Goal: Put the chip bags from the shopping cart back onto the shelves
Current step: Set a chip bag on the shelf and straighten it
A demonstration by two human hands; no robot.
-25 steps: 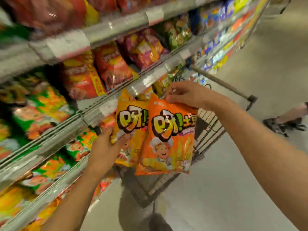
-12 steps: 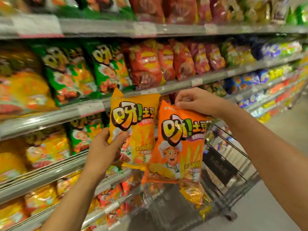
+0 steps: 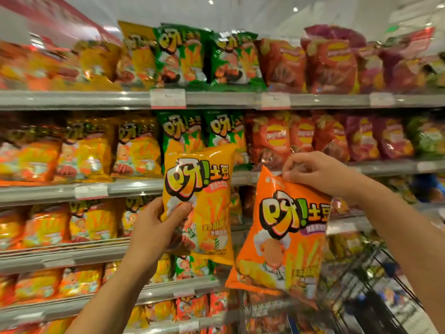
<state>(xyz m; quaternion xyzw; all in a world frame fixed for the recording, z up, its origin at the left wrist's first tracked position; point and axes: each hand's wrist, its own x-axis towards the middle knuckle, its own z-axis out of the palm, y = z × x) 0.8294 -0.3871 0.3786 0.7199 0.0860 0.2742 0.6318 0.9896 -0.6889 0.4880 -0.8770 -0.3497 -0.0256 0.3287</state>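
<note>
My left hand grips a yellow chip bag by its left edge and holds it upright in front of the shelves. My right hand pinches the top edge of an orange chip bag, which hangs tilted to the right of the yellow one. Both bags are raised at the level of the middle shelves. The wire shopping cart shows at the lower right, behind the orange bag, with blurred packets inside.
Several grey shelf rails with price tags run across the view. Rows of yellow, orange, green and red chip bags fill them. Yellow bags of the same kind stand left of the green ones.
The view has tilted up to face the shelves. Both hands have lifted their bags higher, and the two bags have moved apart.
</note>
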